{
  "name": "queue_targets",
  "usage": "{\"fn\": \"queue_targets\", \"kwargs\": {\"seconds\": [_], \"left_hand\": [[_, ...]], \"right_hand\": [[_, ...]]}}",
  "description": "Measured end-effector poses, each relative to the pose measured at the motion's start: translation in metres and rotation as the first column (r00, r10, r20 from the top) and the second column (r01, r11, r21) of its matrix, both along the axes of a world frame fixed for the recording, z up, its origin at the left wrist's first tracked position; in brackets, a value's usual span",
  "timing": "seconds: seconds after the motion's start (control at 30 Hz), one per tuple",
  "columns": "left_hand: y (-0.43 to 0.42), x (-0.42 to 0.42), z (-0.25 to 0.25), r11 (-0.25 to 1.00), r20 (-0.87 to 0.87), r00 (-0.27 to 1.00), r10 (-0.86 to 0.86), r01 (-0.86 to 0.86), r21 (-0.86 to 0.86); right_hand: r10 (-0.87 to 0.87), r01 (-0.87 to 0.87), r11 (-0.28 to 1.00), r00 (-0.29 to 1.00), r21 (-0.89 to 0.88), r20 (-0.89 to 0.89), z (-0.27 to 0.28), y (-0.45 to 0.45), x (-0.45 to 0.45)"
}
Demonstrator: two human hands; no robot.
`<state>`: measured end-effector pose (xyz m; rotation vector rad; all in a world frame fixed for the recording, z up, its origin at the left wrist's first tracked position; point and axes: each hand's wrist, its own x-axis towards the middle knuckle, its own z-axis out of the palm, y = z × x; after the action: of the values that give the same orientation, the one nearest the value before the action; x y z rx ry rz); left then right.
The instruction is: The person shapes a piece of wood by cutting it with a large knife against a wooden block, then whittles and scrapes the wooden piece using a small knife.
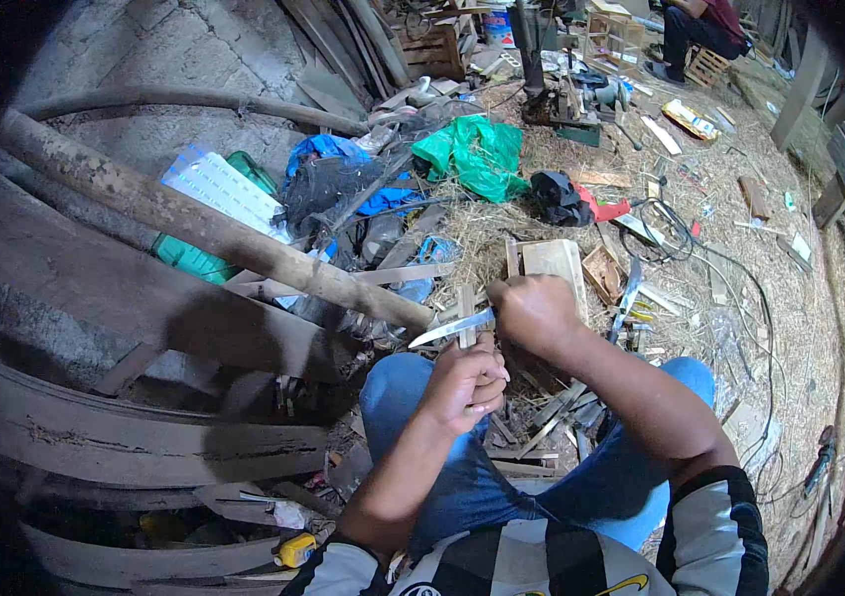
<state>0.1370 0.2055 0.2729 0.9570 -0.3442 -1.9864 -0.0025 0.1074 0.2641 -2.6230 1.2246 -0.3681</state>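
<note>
My right hand (534, 314) is closed round the handle of a knife, whose bright blade (450, 328) points left. The blade lies across a small wooden stick (466, 306) that stands up from my left hand (467, 383). The fingers of my left hand are wrapped round the lower part of the stick, just below the blade. Both hands are above my knees. Beyond my right hand is a pale wooden block (554, 263), partly hidden by that hand.
A long pole (214, 226) slants across the left, above wooden boards (144, 447). Green plastic (472, 157), a dark cable (762, 328), a second blade (629, 293) and wood scraps lie about. Another person (696, 35) sits at the top right.
</note>
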Motion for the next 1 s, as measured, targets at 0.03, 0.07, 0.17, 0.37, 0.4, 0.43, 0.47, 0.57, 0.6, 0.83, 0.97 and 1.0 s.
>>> {"fn": "queue_targets", "kwargs": {"seconds": [0.03,0.07,0.17,0.37,0.4,0.43,0.47,0.57,0.6,0.83,0.97,1.0], "left_hand": [[0.000,0.000,0.000,1.000,0.015,1.000,-0.007,0.007,-0.001],[0.002,-0.002,0.002,1.000,0.016,1.000,-0.010,0.010,-0.001],[0.016,-0.010,0.010,1.000,0.129,0.991,0.025,-0.024,-0.010],[0.021,-0.010,0.003,0.999,0.022,0.998,0.051,-0.051,-0.019],[0.018,-0.009,0.004,0.999,0.032,0.999,0.043,-0.043,-0.006],[0.016,-0.009,0.004,0.999,0.032,0.999,0.044,-0.044,-0.004],[0.013,-0.009,0.003,0.999,0.028,0.999,0.041,-0.041,0.013],[0.009,-0.006,-0.001,0.998,0.030,0.998,0.048,-0.049,0.042],[0.008,-0.005,-0.003,0.998,0.017,0.999,0.046,-0.047,0.039],[0.004,-0.011,-0.004,0.999,0.157,0.987,0.030,-0.033,0.013],[0.001,-0.009,0.001,1.000,0.161,0.986,0.028,-0.027,-0.007],[0.002,-0.007,-0.001,1.000,0.160,0.987,0.025,-0.025,-0.006]], "right_hand": [[-0.020,0.020,1.000,1.000,-0.023,0.004,-0.007,-0.003,-0.001],[-0.040,0.040,0.998,0.999,-0.049,0.009,-0.014,-0.010,-0.002],[-0.361,0.360,0.933,0.932,-0.015,-0.034,-0.040,-0.069,-0.033],[-0.277,0.285,0.954,0.957,-0.091,0.093,-0.006,-0.039,-0.031],[-0.200,0.210,0.973,0.975,-0.099,0.096,0.000,-0.020,-0.023],[-0.121,0.132,0.985,0.987,-0.110,0.104,0.007,-0.006,-0.017],[-0.119,0.131,0.985,0.987,-0.110,0.108,0.004,0.001,-0.013],[-0.015,0.033,0.991,0.990,-0.129,0.137,0.002,0.011,-0.006],[0.022,-0.011,0.993,0.995,-0.121,0.096,0.007,0.014,-0.006],[0.002,-0.002,0.998,1.000,-0.063,-0.002,-0.002,-0.002,-0.006],[-0.046,0.045,0.998,0.999,-0.043,-0.020,-0.011,-0.017,-0.009],[-0.077,0.076,0.996,0.997,-0.041,-0.027,-0.015,-0.019,-0.008]]}}
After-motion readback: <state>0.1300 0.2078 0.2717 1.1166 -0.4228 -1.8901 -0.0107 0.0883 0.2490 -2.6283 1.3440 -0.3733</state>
